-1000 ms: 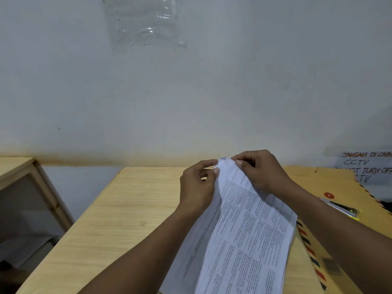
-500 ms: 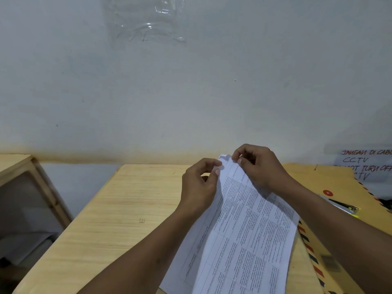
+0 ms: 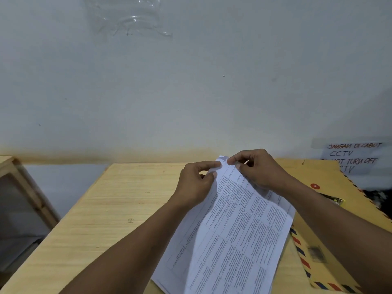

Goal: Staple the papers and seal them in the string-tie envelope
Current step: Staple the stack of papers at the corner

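Printed white papers (image 3: 233, 234) lie slanted on the wooden table (image 3: 118, 204), their far corner lifted and slightly folded. My left hand (image 3: 195, 183) pinches that corner from the left and my right hand (image 3: 256, 168) pinches it from the right, fingertips almost touching. A brown string-tie envelope (image 3: 318, 240) with a red button and red-blue striped border lies to the right, partly under my right forearm. A stapler (image 3: 335, 199), dark with a yellow tip, rests on the envelope, mostly hidden by my arm.
A white wall stands just behind the table. A handwritten paper notice (image 3: 352, 155) is stuck to the wall at the right. Clear tape or plastic (image 3: 129, 20) hangs on the wall above. A wooden shelf frame (image 3: 27, 192) stands at the left, across a gap.
My right hand's fingers have shifted slightly along the papers' top corner, and the corner now curls up a little more. The papers otherwise stay in place.
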`<move>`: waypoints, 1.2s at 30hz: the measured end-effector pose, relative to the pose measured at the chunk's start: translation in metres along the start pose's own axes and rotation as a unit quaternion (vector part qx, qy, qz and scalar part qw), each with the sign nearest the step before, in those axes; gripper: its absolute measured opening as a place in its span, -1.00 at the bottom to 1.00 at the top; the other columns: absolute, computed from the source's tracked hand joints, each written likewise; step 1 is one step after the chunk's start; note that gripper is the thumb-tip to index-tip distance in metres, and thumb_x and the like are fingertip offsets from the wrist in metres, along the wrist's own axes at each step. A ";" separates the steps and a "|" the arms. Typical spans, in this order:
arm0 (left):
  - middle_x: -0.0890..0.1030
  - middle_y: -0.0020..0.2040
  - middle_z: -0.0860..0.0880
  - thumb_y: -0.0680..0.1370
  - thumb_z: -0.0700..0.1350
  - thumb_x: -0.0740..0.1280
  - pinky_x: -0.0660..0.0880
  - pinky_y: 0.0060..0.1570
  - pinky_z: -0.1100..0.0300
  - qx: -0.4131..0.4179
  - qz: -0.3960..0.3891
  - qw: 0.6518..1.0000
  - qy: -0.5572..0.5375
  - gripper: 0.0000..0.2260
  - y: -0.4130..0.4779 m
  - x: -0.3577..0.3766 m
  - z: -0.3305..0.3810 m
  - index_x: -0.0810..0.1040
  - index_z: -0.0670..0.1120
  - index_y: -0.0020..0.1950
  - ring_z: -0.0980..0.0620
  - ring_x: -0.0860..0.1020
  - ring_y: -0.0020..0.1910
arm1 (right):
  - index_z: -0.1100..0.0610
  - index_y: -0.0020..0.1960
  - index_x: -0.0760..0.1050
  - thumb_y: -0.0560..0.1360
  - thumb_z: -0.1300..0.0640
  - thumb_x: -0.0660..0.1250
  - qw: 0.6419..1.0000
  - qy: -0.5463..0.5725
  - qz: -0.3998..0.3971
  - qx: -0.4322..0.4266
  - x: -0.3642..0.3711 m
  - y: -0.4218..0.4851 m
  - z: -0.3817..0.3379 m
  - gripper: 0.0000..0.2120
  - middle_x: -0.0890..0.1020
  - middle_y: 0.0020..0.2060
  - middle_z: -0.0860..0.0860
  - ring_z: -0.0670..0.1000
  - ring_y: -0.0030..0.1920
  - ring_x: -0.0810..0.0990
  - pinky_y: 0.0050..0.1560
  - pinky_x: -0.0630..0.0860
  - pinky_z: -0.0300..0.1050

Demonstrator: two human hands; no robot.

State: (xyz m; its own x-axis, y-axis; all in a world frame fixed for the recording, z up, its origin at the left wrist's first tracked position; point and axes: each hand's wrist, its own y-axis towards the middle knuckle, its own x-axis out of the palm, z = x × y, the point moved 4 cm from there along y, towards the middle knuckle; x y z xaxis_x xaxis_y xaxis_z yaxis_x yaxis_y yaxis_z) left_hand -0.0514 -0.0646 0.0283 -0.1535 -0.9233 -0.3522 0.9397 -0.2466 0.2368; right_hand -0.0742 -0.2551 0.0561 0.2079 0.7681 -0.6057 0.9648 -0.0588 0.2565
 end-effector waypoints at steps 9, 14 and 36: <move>0.66 0.23 0.10 0.58 -0.19 0.35 0.61 0.13 0.06 -0.001 -0.061 0.997 0.056 -0.75 0.007 0.028 -0.001 0.71 0.06 0.17 0.09 0.67 0.02 | -0.04 0.06 0.67 0.57 0.19 0.31 0.999 -0.021 -0.014 0.042 -0.007 -0.018 0.029 -0.79 0.62 -0.03 -0.18 -0.16 -0.03 0.59 -0.01 0.56 -0.13; 0.69 0.17 0.06 0.59 -0.21 0.36 0.56 0.02 0.29 0.019 -0.117 0.991 0.060 -0.77 0.022 0.030 0.027 0.71 0.00 0.18 0.13 0.65 0.09 | 0.01 0.03 0.68 0.56 0.18 0.34 0.999 -0.013 0.008 0.036 -0.033 -0.020 0.023 -0.84 0.66 -0.01 -0.08 -0.13 0.03 0.61 0.03 0.53 -0.19; 0.64 0.29 0.03 0.59 -0.25 0.30 0.39 0.15 0.27 -0.001 -0.091 0.987 0.133 -0.70 0.010 0.055 0.001 0.69 -0.01 0.23 0.04 0.55 0.28 | -0.03 0.06 0.61 0.52 0.27 0.33 0.989 -0.083 -0.064 0.103 -0.011 -0.024 0.047 -0.76 0.60 0.02 0.09 0.12 -0.04 0.62 -0.10 0.59 -0.02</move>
State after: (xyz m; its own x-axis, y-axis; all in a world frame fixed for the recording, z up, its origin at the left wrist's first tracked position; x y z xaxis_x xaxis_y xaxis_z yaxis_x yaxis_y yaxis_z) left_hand -0.0506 -0.1187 0.0123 -0.2337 -0.7538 -0.6141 0.9047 -0.3999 0.1466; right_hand -0.0916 -0.2920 0.0213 0.0897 0.6630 -0.7432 0.9937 -0.1101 0.0217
